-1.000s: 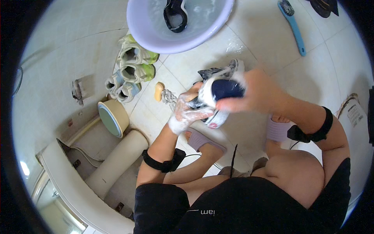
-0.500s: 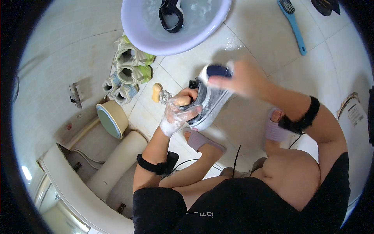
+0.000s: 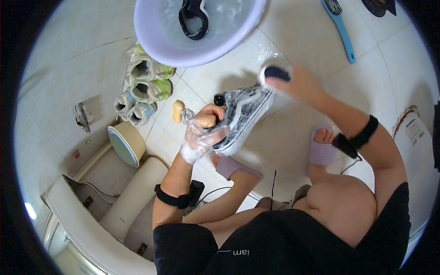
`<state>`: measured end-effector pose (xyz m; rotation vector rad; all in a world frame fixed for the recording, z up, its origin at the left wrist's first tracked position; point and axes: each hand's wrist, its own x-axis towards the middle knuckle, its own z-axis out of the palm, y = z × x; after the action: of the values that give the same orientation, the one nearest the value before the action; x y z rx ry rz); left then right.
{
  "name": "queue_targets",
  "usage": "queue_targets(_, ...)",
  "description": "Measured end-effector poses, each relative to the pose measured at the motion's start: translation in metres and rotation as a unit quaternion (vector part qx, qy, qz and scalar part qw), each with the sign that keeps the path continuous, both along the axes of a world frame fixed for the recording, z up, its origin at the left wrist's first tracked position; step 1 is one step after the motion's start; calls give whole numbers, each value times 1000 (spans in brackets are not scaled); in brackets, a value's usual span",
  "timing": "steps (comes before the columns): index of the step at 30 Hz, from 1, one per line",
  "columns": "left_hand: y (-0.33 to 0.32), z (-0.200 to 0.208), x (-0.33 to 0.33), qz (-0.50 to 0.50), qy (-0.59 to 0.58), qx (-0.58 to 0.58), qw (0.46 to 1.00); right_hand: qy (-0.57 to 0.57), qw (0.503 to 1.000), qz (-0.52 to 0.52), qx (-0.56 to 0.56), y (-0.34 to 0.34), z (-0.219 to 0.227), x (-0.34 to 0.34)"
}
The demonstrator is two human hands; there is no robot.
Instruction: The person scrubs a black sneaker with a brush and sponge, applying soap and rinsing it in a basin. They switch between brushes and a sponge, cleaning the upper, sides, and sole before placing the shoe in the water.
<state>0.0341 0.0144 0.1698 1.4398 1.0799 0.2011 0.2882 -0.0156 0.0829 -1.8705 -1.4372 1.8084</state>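
Observation:
My left hand point(image 3: 201, 135), covered in white suds, grips a black-and-white sneaker point(image 3: 247, 114) at its opening, fingers inside the collar. Lather coats the shoe's dark upper and white sidewall, and its toe points up and to the right. At that toe end, a scrub brush point(image 3: 277, 73) with a dark blue and white back is held in my right hand point(image 3: 306, 89), which is smeared by motion. The brush's bristles are hidden. Beyond the shoe, a lavender basin point(image 3: 201, 58) of soapy water has a second dark shoe point(image 3: 193, 32) in it.
Left of the shoe lie a yellow soap bar point(image 3: 177, 111) and a greyish-white tangle point(image 3: 187, 115). Green-white sneakers point(image 3: 149, 80) and pale blue ones point(image 3: 137, 110) stand by the wall near a small tub point(image 3: 130, 142). A blue long-handled brush point(image 3: 341, 34) rests on the tiles at far right.
My right hand has moved the brush outward toward the toe, uncovering more of the sneaker's upper. My left hand keeps its hold. The whole view has shifted slightly.

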Motion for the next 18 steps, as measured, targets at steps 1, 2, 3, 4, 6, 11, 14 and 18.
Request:
queue_targets(1,1,-2,-1,29,-1,-24,999,-43,999,17,3,-3,-1,-1)
queue_targets(2,1,-2,-1,51,-9,-43,998,-27,993,68,97,-5,-1,-3)
queue_targets(3,2,-4,-2,79,-8,-59,995,16,990,7,138,-6,-3,-4)
queue_targets(4,3,-4,-2,83,-9,-72,994,56,986,-33,155,-6,-6,-5)
queue_targets(6,4,-1,1,85,-15,-80,993,116,989,-80,52,-3,-8,-4)
queue_targets(11,12,14,29,99,23,-82,991,18,993,-49,103,4,-2,6)
queue_targets(14,14,30,54,96,102,-79,987,140,984,-84,72,12,10,13)
queue_targets(18,16,36,81,185,-3,-158,970,35,979,-154,126,26,37,30)
